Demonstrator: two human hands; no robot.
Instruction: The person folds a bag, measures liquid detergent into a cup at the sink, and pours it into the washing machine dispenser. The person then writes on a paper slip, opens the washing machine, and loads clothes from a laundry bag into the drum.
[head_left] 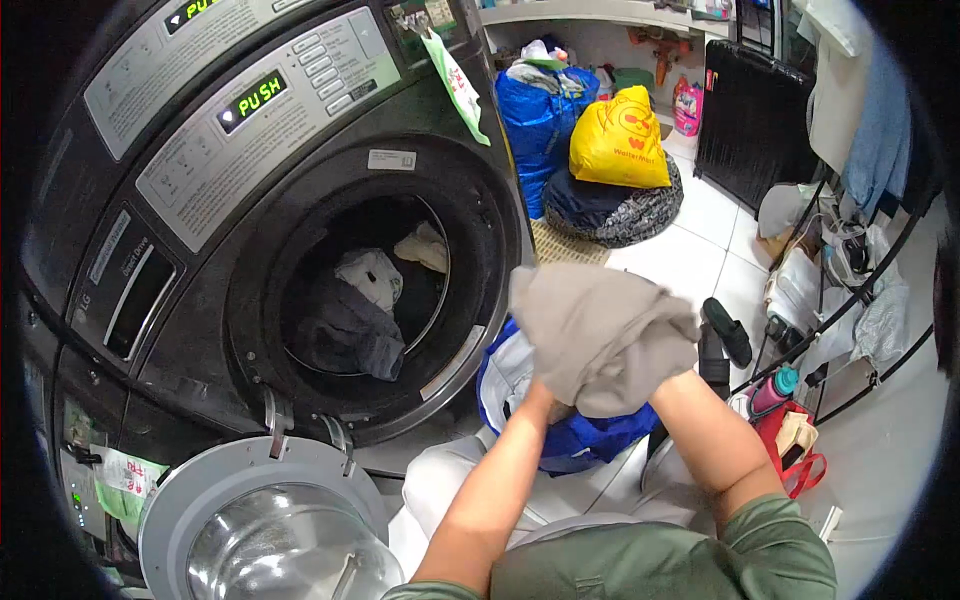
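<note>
A taupe garment (605,335) is held up, bunched, above an open blue bag (590,445). My left hand (541,398) goes under the garment's near left side, and my right hand (672,388) under its right side. Both hands bear the cloth, their fingers covered by its folds. White fabric (508,370) shows inside the bag. To the left, the front-loading washer (450,200) has its drum open. Inside lie a dark grey garment (350,330), a light grey cloth (372,278) and a beige cloth (425,247).
The round glass door (270,540) hangs open at lower left. Behind the blue bag are a full blue sack (540,125), a yellow bag (625,140) and a black suitcase (755,125). Black slippers (727,333) and a tumbler (773,390) are on the right.
</note>
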